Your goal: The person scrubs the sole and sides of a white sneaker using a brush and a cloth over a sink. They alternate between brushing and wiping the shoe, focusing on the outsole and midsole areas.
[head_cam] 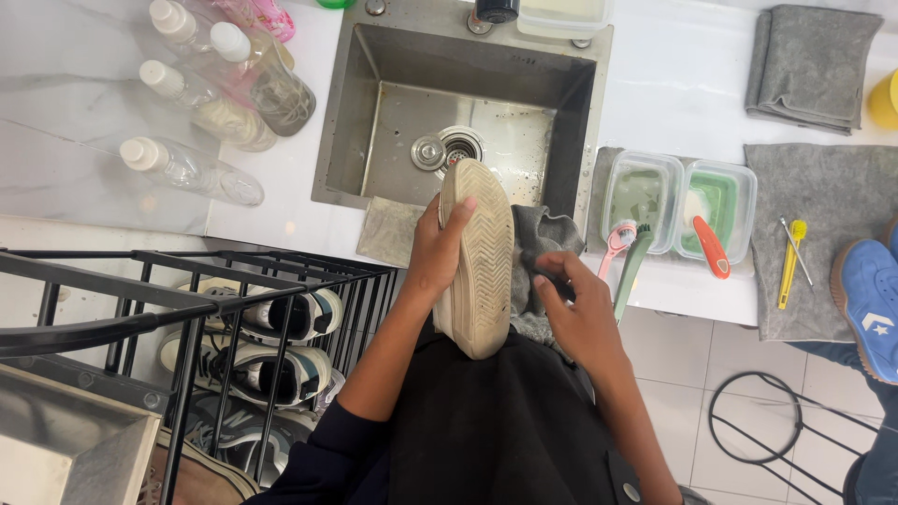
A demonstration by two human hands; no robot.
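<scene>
Here, at frame centre, the left hand (435,257) grips a shoe (477,257) sole-up before the sink (369,112); the right hand (572,299) pinches a grey cloth (538,238) beside it; the sole looks grimy, wiping seemingly unfinished.

Steel sink (374,112), clear bottles (201,103), two tubs (678,201), brushes (625,251), blue shoe (870,299), shoe rack (187,309).

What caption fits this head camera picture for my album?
Left hand holds a white shoe sole-up before the sink while right hand grips a grey cloth.
</scene>
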